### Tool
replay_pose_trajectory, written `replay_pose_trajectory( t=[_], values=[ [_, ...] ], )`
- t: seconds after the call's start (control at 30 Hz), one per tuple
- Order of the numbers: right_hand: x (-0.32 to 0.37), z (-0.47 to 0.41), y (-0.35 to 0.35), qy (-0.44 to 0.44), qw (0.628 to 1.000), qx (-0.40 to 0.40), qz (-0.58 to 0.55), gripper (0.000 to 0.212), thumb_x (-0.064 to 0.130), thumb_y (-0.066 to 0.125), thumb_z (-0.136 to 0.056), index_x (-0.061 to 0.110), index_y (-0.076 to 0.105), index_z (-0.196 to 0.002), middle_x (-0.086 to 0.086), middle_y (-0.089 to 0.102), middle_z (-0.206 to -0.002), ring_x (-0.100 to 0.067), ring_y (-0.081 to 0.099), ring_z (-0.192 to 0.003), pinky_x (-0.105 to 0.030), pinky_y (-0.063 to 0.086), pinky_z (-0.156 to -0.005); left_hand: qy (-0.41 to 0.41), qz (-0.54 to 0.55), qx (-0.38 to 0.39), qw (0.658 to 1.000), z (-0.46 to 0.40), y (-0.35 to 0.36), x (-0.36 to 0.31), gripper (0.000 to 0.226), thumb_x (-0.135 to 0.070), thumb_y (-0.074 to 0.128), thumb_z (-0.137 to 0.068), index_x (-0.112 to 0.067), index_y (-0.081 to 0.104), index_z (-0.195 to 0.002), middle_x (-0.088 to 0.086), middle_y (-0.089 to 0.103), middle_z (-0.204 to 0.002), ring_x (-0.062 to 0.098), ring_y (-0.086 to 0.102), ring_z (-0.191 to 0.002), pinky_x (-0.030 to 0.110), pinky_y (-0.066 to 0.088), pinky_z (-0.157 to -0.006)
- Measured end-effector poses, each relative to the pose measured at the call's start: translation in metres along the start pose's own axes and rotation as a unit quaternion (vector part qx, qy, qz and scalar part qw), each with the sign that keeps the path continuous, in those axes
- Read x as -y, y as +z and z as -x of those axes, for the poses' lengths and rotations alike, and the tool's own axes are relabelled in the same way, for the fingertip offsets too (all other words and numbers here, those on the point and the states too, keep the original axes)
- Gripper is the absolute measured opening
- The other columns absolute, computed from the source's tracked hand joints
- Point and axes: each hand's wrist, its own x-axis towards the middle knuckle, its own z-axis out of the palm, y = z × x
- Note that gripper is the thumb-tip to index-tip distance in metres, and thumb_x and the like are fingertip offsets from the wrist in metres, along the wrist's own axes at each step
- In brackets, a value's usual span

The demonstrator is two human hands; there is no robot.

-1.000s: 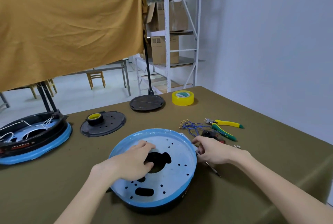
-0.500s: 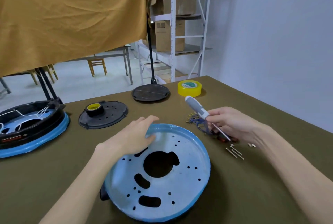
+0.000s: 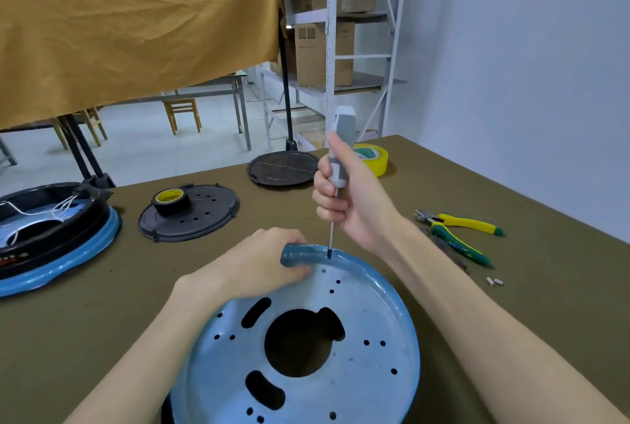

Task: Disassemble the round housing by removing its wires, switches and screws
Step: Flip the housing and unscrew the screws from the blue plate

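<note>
The round housing (image 3: 368, 321) lies bottom-up in front of me, a light blue plate with a big centre hole, slots and several small holes. My left hand (image 3: 259, 266) grips its far rim, thumb under the blue edge. My right hand (image 3: 347, 205) holds a grey-handled screwdriver (image 3: 339, 157) upright, its tip resting on the rim at the far edge, just above a small screw hole. Loose screws (image 3: 495, 281) lie on the cloth to the right.
Yellow-green pliers (image 3: 460, 229) lie at the right. A black perforated lid carrying a tape roll (image 3: 170, 200), a black disc (image 3: 283, 168) and yellow tape (image 3: 373, 159) sit behind. A second housing with white wires (image 3: 51, 236) stands at the left.
My right hand lifted the screwdriver from the table, turned it upright and brought its tip down onto the housing's far rim. My left hand moved from the plate to clasp the rim.
</note>
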Motion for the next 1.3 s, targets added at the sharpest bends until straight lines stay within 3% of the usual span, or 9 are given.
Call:
replay_pose_trajectory(
  t=[0.2,0.43,0.67,0.77,0.9,0.97,1.13,1.23,1.3],
  values=[
    [-0.026,-0.003,0.009,0.005,0.997,-0.035,0.062,0.06,0.07,0.06,-0.09,0.021,0.039,-0.062,-0.001,0.033,-0.059,-0.016,0.02,-0.05,-0.027,0.017,-0.045,0.024,0.031,-0.01,0.999,0.001,0.003,0.002,0.01,-0.036,0.069,-0.09,-0.03,0.066,-0.097,-0.003,0.069,-0.083,0.013,0.058,-0.068,0.043,0.053,-0.07],
    [-0.027,-0.002,0.01,-0.029,0.994,-0.035,0.103,0.06,0.069,0.058,-0.089,0.02,0.036,-0.062,-0.001,0.033,-0.058,-0.016,0.022,-0.048,-0.025,0.022,-0.043,0.086,0.125,-0.051,0.987,-0.005,0.003,0.002,0.018,-0.021,0.069,-0.096,-0.027,0.075,-0.112,-0.012,0.077,-0.107,0.004,0.069,-0.104,0.037,0.054,-0.098],
    [-0.03,0.0,0.009,-0.044,0.992,-0.026,0.113,0.058,0.067,0.057,-0.092,0.021,0.039,-0.061,-0.002,0.034,-0.058,-0.015,0.022,-0.048,-0.023,0.023,-0.041,0.083,0.135,-0.064,0.985,-0.01,0.008,0.005,0.008,-0.028,0.072,-0.096,-0.031,0.078,-0.098,-0.008,0.078,-0.094,0.012,0.071,-0.09,0.042,0.056,-0.09],
    [-0.029,0.002,0.009,-0.045,0.992,-0.023,0.115,0.059,0.067,0.057,-0.092,0.02,0.039,-0.062,-0.003,0.034,-0.06,-0.015,0.023,-0.048,-0.023,0.024,-0.041,0.083,0.137,-0.067,0.985,-0.01,0.009,0.007,0.008,-0.029,0.072,-0.095,-0.032,0.079,-0.097,-0.009,0.078,-0.093,0.011,0.071,-0.088,0.037,0.057,-0.086],
    [-0.032,0.008,0.008,-0.133,0.957,-0.046,0.254,0.062,0.056,0.052,-0.1,0.008,0.044,-0.062,-0.006,0.043,-0.063,-0.015,0.038,-0.051,-0.025,0.037,-0.053,0.085,0.127,-0.066,0.986,-0.011,0.01,0.006,0.012,-0.03,0.072,-0.095,-0.036,0.078,-0.102,-0.02,0.077,-0.1,-0.001,0.069,-0.096,0.024,0.052,-0.086],
    [-0.033,0.012,0.003,-0.197,0.918,-0.06,0.34,0.059,0.05,0.05,-0.103,0.001,0.055,-0.07,0.007,0.046,-0.062,-0.01,0.042,-0.058,-0.024,0.037,-0.062,0.092,0.13,-0.075,0.984,-0.011,0.01,0.004,0.012,-0.028,0.073,-0.095,-0.032,0.078,-0.105,-0.02,0.076,-0.103,-0.001,0.069,-0.1,0.026,0.054,-0.092],
    [-0.028,0.019,-0.004,-0.185,0.89,-0.045,0.414,0.041,0.047,0.039,-0.106,0.023,0.072,-0.108,0.034,0.048,-0.065,0.005,0.049,-0.069,-0.016,0.034,-0.068,0.125,0.193,-0.074,0.97,-0.007,0.009,-0.007,0.019,-0.014,0.063,-0.102,-0.021,0.078,-0.111,-0.016,0.078,-0.107,0.0,0.071,-0.107,0.026,0.055,-0.099],
    [-0.025,0.022,-0.003,-0.162,0.9,-0.002,0.405,0.044,0.052,0.041,-0.103,0.026,0.066,-0.128,0.033,0.054,-0.081,0.006,0.055,-0.078,-0.015,0.04,-0.074,0.113,0.207,-0.074,0.969,-0.005,0.007,-0.008,0.02,-0.009,0.063,-0.102,-0.018,0.08,-0.108,-0.012,0.08,-0.104,0.003,0.074,-0.104,0.028,0.056,-0.099],
    [-0.02,0.022,-0.001,-0.197,0.916,0.005,0.349,0.041,0.042,0.056,-0.101,0.022,0.06,-0.136,0.02,0.062,-0.102,0.002,0.061,-0.094,-0.017,0.047,-0.085,0.107,0.195,-0.082,0.971,-0.006,0.005,-0.007,0.017,-0.012,0.067,-0.1,-0.019,0.082,-0.103,-0.013,0.08,-0.099,0.004,0.075,-0.099,0.028,0.057,-0.096]
  ],
)
